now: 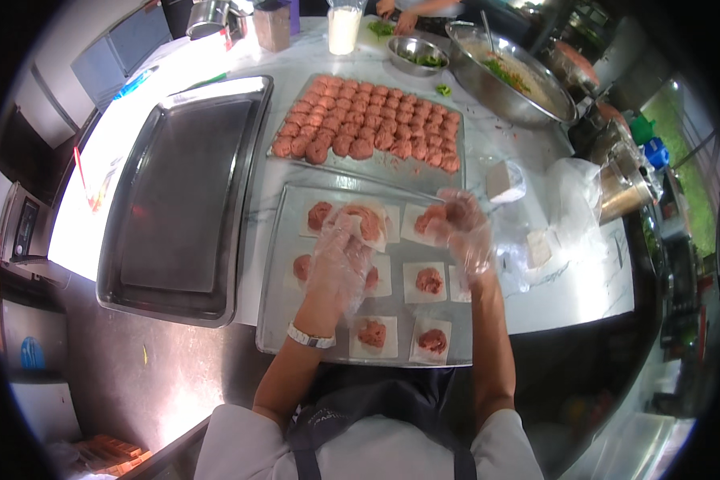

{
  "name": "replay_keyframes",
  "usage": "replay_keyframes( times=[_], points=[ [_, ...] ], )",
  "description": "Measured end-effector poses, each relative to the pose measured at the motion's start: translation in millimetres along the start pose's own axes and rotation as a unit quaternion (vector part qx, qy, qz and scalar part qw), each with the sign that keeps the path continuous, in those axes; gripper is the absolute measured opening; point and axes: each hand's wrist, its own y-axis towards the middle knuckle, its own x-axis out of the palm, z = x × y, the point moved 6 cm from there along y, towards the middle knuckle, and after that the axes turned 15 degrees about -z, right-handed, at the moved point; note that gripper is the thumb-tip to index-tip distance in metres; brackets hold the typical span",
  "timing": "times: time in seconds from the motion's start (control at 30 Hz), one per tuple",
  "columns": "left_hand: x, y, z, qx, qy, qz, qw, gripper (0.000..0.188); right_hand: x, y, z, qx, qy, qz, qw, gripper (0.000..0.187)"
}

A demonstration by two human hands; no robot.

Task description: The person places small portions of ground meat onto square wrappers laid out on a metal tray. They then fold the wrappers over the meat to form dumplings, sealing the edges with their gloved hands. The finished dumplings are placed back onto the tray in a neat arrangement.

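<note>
My left hand [340,254], in a clear plastic glove, holds up a square white wrapper with pink minced meat [366,222] on it. To its right, my gloved right hand [466,232] has its fingers curled above the tray. A thin metallic line meets its fingertips; I cannot tell whether that is a tool or the rim behind. Beneath both hands lies a metal tray [276,300] with several flat wrappers, most with a lump of meat, such as the meat-topped wrapper [430,282] below my right hand. My left hand hides part of that row.
Beyond stands a tray of meatballs [368,120] in rows. A large dark baking tray [180,192] lies to the left. On the right are a white block [505,182] and a plastic bag [574,192]. Farther back are a big steel bowl [528,100], a bowl of greens [418,58] and another person's hands [406,20].
</note>
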Motion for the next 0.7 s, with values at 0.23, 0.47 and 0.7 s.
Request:
replay_keyframes(
  times=[0.23,0.47,0.7],
  points=[
    [0.8,-10.3,12.6,0.004,0.000,0.001,1.000,0.040,-68.1,38.3,6.1,-0.139,-0.298,0.172,0.928,0.032],
    [2.5,-5.4,12.9,0.014,-0.025,-0.056,0.998,0.039,-88.5,85.0,52.0,-0.055,-0.630,0.097,0.768,0.030],
    [-20.9,-11.5,13.9,-0.004,-0.001,0.027,1.000,0.036,-21.1,36.2,-6.6,-0.165,-0.470,0.131,0.857,0.018]
  ],
)
